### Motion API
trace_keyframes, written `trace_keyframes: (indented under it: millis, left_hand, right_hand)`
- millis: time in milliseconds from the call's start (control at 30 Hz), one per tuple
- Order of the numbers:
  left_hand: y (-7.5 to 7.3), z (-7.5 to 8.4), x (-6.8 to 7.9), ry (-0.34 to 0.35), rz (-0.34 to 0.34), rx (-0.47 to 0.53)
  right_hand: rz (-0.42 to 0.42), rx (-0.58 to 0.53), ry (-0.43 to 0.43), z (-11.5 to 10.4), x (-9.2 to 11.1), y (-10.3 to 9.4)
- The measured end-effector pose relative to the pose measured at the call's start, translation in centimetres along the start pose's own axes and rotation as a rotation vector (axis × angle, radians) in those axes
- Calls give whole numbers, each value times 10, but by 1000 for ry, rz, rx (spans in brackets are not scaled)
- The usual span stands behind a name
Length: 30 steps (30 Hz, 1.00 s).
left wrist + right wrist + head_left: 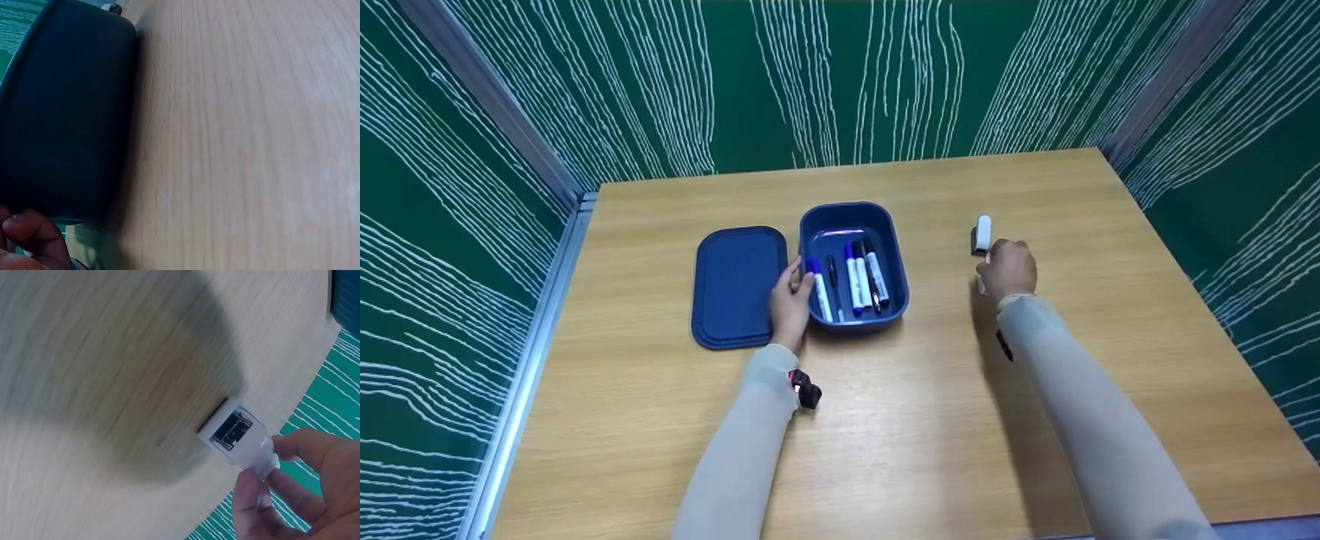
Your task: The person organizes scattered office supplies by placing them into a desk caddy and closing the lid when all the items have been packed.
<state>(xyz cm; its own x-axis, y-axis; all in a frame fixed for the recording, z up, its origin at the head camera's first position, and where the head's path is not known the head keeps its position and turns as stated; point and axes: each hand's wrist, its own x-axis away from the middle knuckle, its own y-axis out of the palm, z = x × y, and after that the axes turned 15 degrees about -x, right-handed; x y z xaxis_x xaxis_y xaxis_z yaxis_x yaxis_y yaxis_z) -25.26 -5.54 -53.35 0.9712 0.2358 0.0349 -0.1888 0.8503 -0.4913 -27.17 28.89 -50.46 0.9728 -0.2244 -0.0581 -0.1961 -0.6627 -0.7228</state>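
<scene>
A dark blue box [847, 324] lies uncovered on the table, with several white markers [855, 281] and dark pens [832, 270] inside. My left hand [790, 306] rests against its left side, thumb at the rim; the left wrist view shows that thumb by the corner of the box wall [67, 107]. Off to the right, my right hand [1011, 268] pinches a white stapler-like tool [983, 234]. From the right wrist view, the tool [256, 449] stands with its base at the tabletop, a dark slot with metal parts facing the camera, thumb and fingertips at its upper part.
A flat blue lid [739, 289] lies left of the box, close beside it. Green panels with white wavy lines [855, 82] stand around the wooden table [885, 420] at the back and both sides, with metal posts at the corners.
</scene>
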Motion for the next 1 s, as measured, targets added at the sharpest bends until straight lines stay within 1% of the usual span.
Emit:
trace_keyframes:
  millis: [100,300,500,733,867,1000]
  left_hand:
    - [0,-1,0,4,5,-11]
    - [0,-1,0,3,4,-9]
    - [1,-2,0,21,14,-10]
    - [0,0,0,4,3,-4]
    - [-2,1,1,-10,-5,2]
    - [-1,0,0,-9,-4,-7]
  right_hand:
    - [-4,9,19,0,0,0]
    - [-6,-30,62,-2,2,-1]
    - [-1,-30,64,-2,1,-1]
    - [-12,-56,80,2,-3,1]
    - [-29,-87,109,0,-4,1]
    - [-38,-113,143,-5,-6,0]
